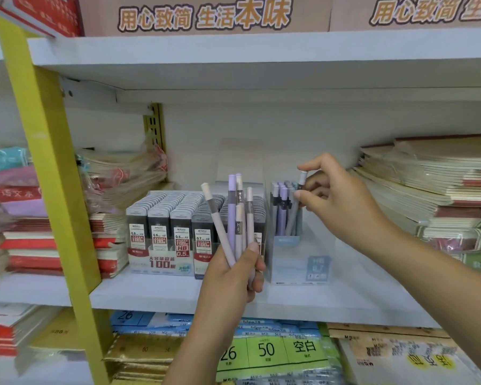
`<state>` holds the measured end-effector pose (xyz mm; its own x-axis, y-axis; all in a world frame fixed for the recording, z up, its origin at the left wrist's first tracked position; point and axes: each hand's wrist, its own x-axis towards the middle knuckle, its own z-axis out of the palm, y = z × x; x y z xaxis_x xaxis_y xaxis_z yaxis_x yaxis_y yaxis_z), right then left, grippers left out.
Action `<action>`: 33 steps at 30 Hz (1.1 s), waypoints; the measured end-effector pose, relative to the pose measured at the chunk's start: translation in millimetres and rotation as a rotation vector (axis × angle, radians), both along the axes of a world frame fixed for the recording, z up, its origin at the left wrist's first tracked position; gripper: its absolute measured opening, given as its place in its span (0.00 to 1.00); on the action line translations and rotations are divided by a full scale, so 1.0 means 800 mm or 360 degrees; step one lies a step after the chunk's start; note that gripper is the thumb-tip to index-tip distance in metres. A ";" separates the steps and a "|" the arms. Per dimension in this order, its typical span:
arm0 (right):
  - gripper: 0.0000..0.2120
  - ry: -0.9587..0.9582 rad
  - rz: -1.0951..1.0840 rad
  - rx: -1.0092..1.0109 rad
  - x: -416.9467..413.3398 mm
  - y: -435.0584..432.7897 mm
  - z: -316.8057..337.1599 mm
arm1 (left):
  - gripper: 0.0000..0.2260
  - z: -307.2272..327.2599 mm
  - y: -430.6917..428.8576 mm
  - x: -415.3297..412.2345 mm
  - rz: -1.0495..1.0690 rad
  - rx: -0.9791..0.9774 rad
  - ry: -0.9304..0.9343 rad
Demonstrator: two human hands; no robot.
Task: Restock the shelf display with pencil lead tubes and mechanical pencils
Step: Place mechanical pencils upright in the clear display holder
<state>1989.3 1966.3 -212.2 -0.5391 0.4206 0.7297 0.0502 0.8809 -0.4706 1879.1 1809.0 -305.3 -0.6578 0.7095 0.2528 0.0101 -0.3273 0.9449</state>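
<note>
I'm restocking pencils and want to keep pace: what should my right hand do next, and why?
Probably let go of the grey pencil: the right hand pinches it near the top, and its lower end already sits tilted in the clear box among the others. The left hand holds a bunch waiting to go in.

Dark grey pencil lead tubes (178,212) stand in rows left of the clear plastic box (303,262). Lilac and grey mechanical pencils (282,215) stand inside it, with a fanned pink-lilac bunch (233,226) before it.

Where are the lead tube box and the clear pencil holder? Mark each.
lead tube box (161,261): head view, printed front panel.
clear pencil holder (296,261): head view, front wall.
</note>
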 end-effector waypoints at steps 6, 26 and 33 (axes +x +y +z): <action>0.16 -0.0046 0.0003 0.0053 -0.015 0.003 -0.008 | 0.08 0.000 0.000 -0.002 -0.0006 0.0004 0.0009; 0.17 -0.0225 -0.0451 0.0545 -0.040 0.001 0.002 | 0.07 -0.005 -0.001 -0.008 -0.0023 0.0007 0.0024; 0.12 -0.0142 -0.0310 0.0353 -0.048 0.006 0.013 | 0.06 -0.007 -0.004 -0.009 -0.0030 0.0022 0.0002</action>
